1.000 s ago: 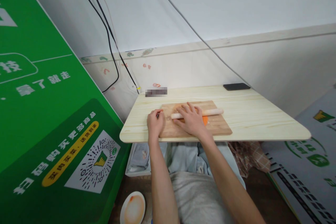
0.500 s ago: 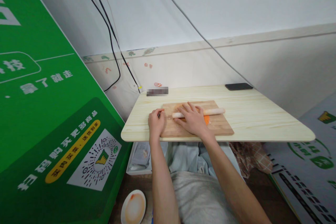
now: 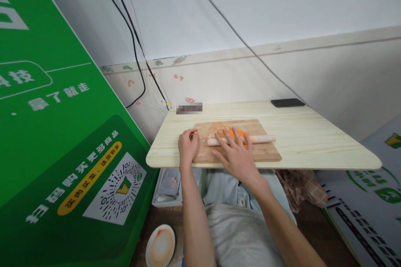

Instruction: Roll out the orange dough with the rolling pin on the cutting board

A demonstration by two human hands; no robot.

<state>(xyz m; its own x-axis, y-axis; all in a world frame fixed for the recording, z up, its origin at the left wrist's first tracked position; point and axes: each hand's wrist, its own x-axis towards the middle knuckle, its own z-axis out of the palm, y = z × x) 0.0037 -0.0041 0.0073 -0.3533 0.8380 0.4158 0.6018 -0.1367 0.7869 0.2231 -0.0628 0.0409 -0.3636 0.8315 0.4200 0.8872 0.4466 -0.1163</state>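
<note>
A pale rolling pin (image 3: pixel 263 139) lies crosswise over flat orange dough (image 3: pixel 236 133) on a wooden cutting board (image 3: pixel 205 156). Resting on the pin is my right hand (image 3: pixel 239 156), its fingers spread and stretched out over it. Most of the dough shows behind the pin; fingers cover part of it. My left hand (image 3: pixel 188 148) is at the board's left edge, fingers curled and closed against that edge. Pale crumbs or flour marks dot the board around the dough.
The board sits on a light wood-grain table (image 3: pixel 328 150) against the wall. A black phone (image 3: pixel 287 103) and a blurred-out item (image 3: pixel 189 109) lie at its back. A stained white plate (image 3: pixel 160 245) is below at left, near a green printed panel (image 3: pixel 62 133).
My right hand and the rolling pin have moved toward me, uncovering more orange dough behind the pin. My left hand stays at the board's edge.
</note>
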